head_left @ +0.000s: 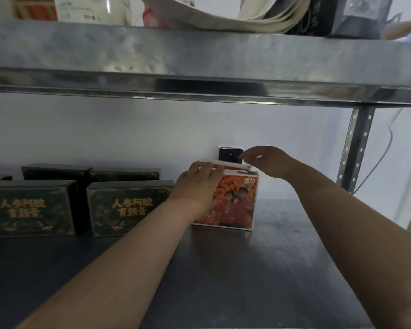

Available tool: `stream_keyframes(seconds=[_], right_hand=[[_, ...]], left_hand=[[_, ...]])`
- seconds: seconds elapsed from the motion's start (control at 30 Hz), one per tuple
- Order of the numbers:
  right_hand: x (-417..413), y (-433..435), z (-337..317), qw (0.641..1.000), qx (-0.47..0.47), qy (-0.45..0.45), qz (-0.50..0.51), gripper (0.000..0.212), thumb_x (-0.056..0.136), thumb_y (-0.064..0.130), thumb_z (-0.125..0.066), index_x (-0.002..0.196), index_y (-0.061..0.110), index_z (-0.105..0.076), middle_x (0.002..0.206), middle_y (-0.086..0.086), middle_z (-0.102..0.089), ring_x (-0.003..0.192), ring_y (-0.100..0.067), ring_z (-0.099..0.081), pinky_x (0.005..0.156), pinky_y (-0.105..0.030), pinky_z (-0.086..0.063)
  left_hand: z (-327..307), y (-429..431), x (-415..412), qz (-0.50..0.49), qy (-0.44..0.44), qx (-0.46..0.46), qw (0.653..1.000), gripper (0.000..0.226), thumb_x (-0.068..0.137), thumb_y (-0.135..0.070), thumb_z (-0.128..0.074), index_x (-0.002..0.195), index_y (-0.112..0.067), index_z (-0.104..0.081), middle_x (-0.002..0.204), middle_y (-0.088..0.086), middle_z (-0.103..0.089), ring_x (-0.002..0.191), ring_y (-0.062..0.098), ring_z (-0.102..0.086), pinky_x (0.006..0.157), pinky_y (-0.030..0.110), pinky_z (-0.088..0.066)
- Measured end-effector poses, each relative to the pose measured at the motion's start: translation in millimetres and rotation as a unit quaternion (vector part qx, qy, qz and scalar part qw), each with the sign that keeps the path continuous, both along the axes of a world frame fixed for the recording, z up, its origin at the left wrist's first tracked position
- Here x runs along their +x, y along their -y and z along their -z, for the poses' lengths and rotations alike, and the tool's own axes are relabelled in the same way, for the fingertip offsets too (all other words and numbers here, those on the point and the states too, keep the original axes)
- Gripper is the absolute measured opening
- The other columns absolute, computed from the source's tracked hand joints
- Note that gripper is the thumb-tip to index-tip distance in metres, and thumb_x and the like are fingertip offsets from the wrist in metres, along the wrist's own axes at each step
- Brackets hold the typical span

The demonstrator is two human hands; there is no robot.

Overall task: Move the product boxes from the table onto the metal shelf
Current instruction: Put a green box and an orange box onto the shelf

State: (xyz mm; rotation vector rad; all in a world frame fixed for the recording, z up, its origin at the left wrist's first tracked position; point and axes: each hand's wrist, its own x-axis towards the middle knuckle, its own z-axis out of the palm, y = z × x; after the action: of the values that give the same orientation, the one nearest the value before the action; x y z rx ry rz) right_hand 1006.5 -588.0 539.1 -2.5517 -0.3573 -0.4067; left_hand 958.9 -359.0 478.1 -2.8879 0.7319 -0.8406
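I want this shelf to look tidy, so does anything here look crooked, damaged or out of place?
Nothing looks damaged or spilled. The orange box stands upright on the shelf, beside the dark green boxes, with the left hand on it. It is the only orange one in the row.

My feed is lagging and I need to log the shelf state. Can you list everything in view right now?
Orange box: one, orange and white, upright on the dark shelf surface, right of the dark boxes.
Dark boxes: four clearly seen, dark green with gold lettering, two in front, two behind, on the left.
Wall socket: one, black, on the white wall behind the orange box.
Upper shelf: one, grey metal, holding bags and packages, blurred.
Shelf post: one, grey, perforated, right.
Left hand: resting on the orange box's top left edge.
Right hand: open above the box's top right corner.
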Motion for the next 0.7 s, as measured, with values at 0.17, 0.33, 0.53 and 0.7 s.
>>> stream_keyframes(seconds=[0.17, 0.33, 0.53, 0.7], right_hand=[[21, 4, -7, 0.992, 0.017, -0.117, -0.052, 0.018, 0.088, 0.024, -0.076, 0.105, 0.019, -0.074, 0.102, -0.002, -0.073, 0.091, -0.018, -0.068, 0.071, -0.026, -0.056], [38, 13, -1, 0.996, -0.040, -0.051, -0.068, 0.008, 0.087, 0.028, -0.077, 0.093, 0.032, -0.073, 0.094, 0.005, -0.071, 0.083, -0.015, -0.068, 0.065, -0.018, -0.048], [50, 19, 4, 0.989, -0.123, 0.003, -0.079, 0.008, 0.092, 0.034, -0.070, 0.093, 0.041, -0.067, 0.104, 0.015, -0.063, 0.100, -0.014, -0.061, 0.076, -0.020, -0.043], [21, 20, 8, 0.999, -0.027, 0.028, -0.038, 0.022, 0.102, 0.039, -0.052, 0.116, 0.031, -0.066, 0.123, 0.010, -0.062, 0.116, -0.014, -0.057, 0.086, -0.022, -0.043]], left_hand=[[5, 11, 4, -0.030, -0.013, -0.005, 0.999, 0.080, 0.088, -0.033, -0.064, 0.151, -0.018, -0.017, 0.153, 0.012, -0.024, 0.140, 0.034, -0.022, 0.095, 0.047, -0.048], [8, 16, 4, -0.052, 0.003, -0.009, 0.999, 0.079, 0.089, -0.037, -0.062, 0.152, -0.019, -0.017, 0.154, 0.011, -0.023, 0.139, 0.033, -0.023, 0.096, 0.045, -0.045], [10, 21, 0, -0.081, -0.011, -0.008, 0.997, 0.085, 0.089, -0.039, -0.063, 0.153, -0.020, -0.010, 0.158, 0.011, -0.014, 0.145, 0.034, -0.012, 0.107, 0.047, -0.036], [17, 16, -26, -0.050, -0.003, -0.046, 0.998, 0.083, 0.092, -0.043, -0.055, 0.156, -0.020, -0.008, 0.163, 0.011, -0.010, 0.150, 0.036, -0.004, 0.120, 0.051, -0.015]])
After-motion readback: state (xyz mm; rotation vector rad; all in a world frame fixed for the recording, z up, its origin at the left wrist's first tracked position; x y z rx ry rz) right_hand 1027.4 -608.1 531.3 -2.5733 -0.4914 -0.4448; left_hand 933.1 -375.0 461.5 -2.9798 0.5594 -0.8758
